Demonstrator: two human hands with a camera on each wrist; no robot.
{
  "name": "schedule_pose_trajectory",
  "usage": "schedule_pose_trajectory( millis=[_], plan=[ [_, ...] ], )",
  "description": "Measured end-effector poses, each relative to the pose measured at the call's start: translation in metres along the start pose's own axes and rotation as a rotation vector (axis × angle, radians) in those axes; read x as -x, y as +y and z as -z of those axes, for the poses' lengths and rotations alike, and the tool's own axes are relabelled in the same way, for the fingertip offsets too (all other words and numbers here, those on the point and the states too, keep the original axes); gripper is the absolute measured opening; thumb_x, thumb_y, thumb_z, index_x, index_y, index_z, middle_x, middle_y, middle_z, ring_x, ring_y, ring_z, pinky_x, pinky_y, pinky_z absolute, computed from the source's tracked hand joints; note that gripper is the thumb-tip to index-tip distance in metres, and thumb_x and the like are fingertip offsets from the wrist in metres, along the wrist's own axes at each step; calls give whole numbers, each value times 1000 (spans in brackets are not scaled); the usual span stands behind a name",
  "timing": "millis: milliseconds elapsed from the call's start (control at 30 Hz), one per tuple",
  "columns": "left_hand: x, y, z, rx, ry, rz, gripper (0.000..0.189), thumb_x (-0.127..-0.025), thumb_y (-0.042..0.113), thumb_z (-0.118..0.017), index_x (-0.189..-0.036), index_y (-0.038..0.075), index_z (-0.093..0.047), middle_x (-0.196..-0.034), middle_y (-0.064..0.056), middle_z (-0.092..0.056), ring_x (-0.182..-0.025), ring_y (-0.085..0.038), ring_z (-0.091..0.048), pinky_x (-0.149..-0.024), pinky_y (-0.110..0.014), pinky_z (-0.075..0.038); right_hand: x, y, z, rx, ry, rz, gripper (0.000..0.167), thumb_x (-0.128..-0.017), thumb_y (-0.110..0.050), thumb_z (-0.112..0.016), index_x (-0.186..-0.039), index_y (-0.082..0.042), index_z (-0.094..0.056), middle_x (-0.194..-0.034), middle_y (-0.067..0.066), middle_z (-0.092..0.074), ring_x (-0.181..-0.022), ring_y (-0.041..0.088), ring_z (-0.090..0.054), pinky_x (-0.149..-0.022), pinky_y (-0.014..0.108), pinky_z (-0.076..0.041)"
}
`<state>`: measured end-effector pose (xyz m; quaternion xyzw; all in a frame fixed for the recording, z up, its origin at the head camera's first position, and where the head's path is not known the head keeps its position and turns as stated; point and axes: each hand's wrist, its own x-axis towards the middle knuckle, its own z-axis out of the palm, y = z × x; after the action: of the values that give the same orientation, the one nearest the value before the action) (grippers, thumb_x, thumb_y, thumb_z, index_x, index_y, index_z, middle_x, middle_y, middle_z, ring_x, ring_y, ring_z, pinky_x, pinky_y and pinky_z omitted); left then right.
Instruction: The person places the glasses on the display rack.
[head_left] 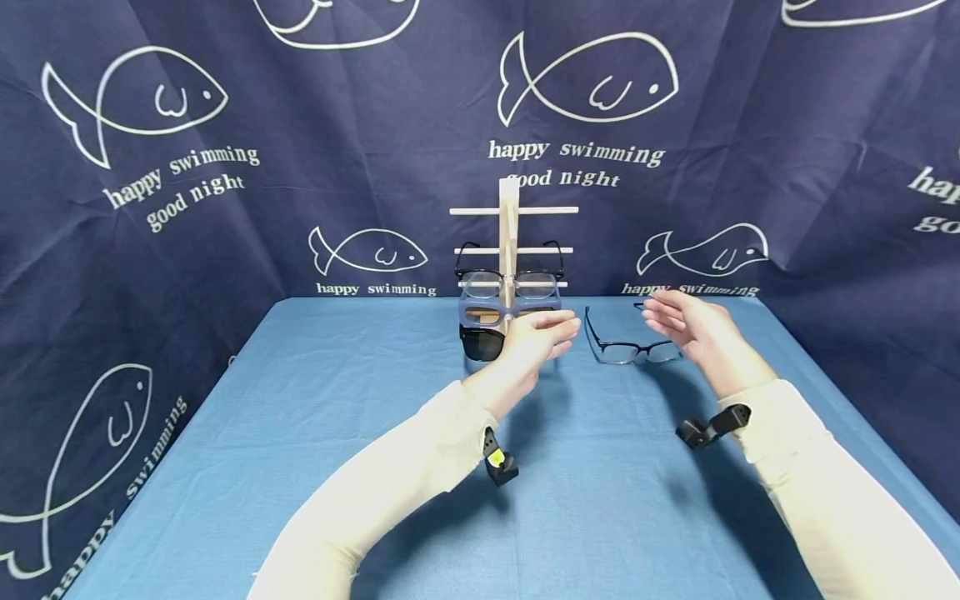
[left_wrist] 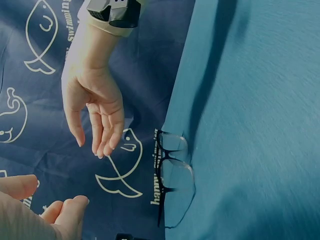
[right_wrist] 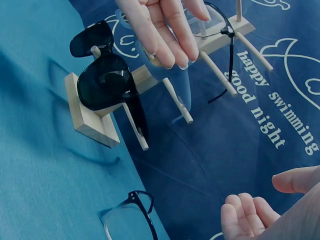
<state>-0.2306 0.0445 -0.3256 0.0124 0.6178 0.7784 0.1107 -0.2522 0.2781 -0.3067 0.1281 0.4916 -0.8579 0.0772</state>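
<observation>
My left hand hovers in front of the lower part of a wooden eyeglass rack, fingers extended and holding nothing. To the right, my right hand hangs above black-framed clear glasses, its fingers loosely bent and apart from them. These glasses stand on the blue cloth with temples pointing back; the right hand covers part of them in the head view. On the rack are black-browed clear glasses, blue-framed glasses below, and black sunglasses lowest. The left hand partly hides the lower two in the head view.
A blue cloth covers the table. Dark blue curtains printed with fish and lettering rise behind it and at both sides. Small black cameras are strapped to both wrists. Wooden rods stick out sideways from the rack's post.
</observation>
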Motion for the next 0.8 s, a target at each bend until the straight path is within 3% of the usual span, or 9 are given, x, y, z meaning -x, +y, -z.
schedule_pose_trajectory(
  millis=[267, 533, 800],
  plan=[
    [-6, -8, -8, 19, 11, 18, 33, -88, 6, -70, -121, 1, -66, -119, -15, -68, -115, -28, -63, -97, -33, -56, -3, -1, 10, 4, -16, -4, 33, -97, -5, -54, -70, -7, -72, -70, 6, -72, -64, 15, -71, -67, 24, -63],
    [-11, -15, -11, 23, 28, 17, 35, -88, 6, -69, -122, -1, -64, -120, -15, -67, -113, -25, -65, -101, -33, -54, -6, -4, 21, -8, -26, 42, 33, -96, -1, -54, -70, -5, -73, -70, 8, -73, -63, 16, -71, -64, 23, -63],
    [-17, -24, -18, 1, 34, 24, 35, -88, 6, -69, -122, -1, -64, -119, -16, -67, -114, -25, -64, -102, -31, -53, -7, -6, 35, -29, 56, 75, 30, -94, 0, -58, -69, -8, -74, -70, 6, -72, -64, 14, -71, -69, 21, -62]
  ],
)
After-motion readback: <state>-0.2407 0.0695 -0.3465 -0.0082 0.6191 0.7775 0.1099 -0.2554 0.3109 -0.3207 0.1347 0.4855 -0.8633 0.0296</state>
